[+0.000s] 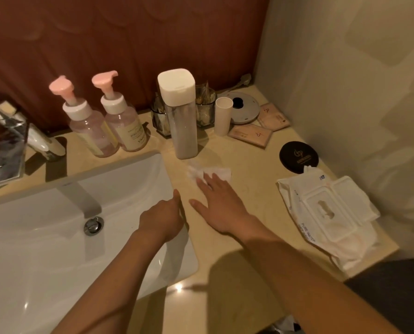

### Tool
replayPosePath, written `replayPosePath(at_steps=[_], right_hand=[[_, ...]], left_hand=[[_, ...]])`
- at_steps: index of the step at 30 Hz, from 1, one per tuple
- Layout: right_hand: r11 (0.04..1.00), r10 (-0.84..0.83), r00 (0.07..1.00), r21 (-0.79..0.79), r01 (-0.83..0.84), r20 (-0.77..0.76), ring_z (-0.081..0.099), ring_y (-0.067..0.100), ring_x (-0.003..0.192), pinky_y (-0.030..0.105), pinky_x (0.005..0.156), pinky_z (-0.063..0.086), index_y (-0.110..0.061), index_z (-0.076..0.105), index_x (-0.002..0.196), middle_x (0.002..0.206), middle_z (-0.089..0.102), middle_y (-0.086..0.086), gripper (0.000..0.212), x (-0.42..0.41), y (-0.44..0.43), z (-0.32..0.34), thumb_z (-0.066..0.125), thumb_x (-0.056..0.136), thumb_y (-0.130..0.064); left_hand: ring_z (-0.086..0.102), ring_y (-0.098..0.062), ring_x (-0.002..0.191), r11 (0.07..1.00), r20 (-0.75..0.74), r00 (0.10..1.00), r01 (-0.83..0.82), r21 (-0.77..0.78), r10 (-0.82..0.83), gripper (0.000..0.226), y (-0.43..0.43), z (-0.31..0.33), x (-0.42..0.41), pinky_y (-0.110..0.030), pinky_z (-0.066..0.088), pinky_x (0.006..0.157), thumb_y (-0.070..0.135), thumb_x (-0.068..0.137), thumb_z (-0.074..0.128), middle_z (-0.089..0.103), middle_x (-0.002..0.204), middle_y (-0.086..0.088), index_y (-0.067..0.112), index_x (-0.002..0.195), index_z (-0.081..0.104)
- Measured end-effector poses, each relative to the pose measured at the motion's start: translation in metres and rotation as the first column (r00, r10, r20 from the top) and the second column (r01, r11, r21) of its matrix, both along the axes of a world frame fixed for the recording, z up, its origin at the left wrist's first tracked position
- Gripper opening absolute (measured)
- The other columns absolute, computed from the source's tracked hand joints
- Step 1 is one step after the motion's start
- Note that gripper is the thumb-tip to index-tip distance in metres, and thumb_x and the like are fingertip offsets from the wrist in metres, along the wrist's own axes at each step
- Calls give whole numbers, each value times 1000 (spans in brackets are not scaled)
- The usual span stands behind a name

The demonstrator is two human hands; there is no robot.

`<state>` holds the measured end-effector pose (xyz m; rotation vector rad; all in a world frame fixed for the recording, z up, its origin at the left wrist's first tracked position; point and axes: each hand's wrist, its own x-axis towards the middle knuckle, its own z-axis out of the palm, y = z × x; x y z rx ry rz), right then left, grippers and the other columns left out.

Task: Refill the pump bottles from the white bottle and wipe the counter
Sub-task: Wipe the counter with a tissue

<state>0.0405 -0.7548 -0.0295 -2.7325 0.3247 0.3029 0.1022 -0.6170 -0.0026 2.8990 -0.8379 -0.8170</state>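
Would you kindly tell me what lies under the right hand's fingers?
A white wipe lies flat on the counter under the straight fingers of the right hand. Its far edge shows; the part beneath the fingers is covered.

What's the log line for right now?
step: cleaning counter; right hand: flat on wipe; left hand: at sink edge; white bottle: capped, upright

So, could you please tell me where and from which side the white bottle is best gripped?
Probably round the straight body of the white bottle, below its cap, coming from the front. It stands upright, glass holders crowd it from behind on both sides, and nothing tall stands before its near face.
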Motion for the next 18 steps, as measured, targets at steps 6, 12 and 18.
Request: replayPosePath(at_steps=[6, 12, 18], right_hand=[[998, 2, 999, 70, 1, -47, -12, 9, 144, 24, 113, -11, -30, 0, 150, 158, -6, -9, 64, -85, 16, 7, 26, 96, -54], [985, -147, 969, 56, 160, -198, -17, 13, 142, 30, 114, -7, -22, -10, 150, 155, -17, -3, 70, -96, -23, 20, 22, 97, -55], [945, -325, 926, -90, 314, -194, -13, 27, 144, 41, 118, -1, -9, -10, 149, 157, -14, 12, 82, -29, -57, 3, 17, 93, -63]], left_hand=[[56, -26, 90, 999, -15, 1000, -21, -31, 21, 67, 3, -6, 2, -36, 47, 72, 17, 95, 35, 57, 103, -9, 24, 152, 2], [58, -25, 97, 998, -42, 999, -31, -46, 29, 70, 6, -10, 6, -39, 51, 81, 14, 93, 39, 62, 110, -8, 24, 152, 3], [59, -24, 95, 998, -41, 999, -32, -50, 30, 72, 6, -13, 5, -40, 52, 82, 14, 91, 41, 64, 106, -7, 24, 152, 3]])
